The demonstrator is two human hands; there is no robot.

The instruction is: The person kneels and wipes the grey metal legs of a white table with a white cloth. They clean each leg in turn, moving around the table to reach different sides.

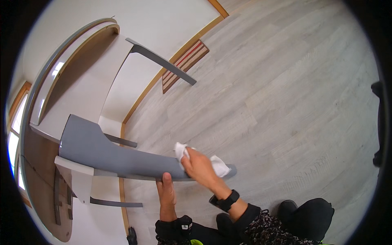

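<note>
A glossy grey panel-shaped table leg (110, 155) runs from the tabletop at the left down to the floor near me. My right hand (200, 165) presses a crumpled white cloth (218, 165) against the lower end of this leg. My left hand (166, 192) grips the leg's near edge from below, thumb up on its side. A black watch sits on my right wrist (224, 201).
The white tabletop with a wooden rim (77, 81) fills the upper left. Another grey leg (161, 61) slants to the light wood floor (277, 90). A striped floor vent (185, 65) lies by the wooden baseboard. A dark chair part (379, 122) shows at the right edge.
</note>
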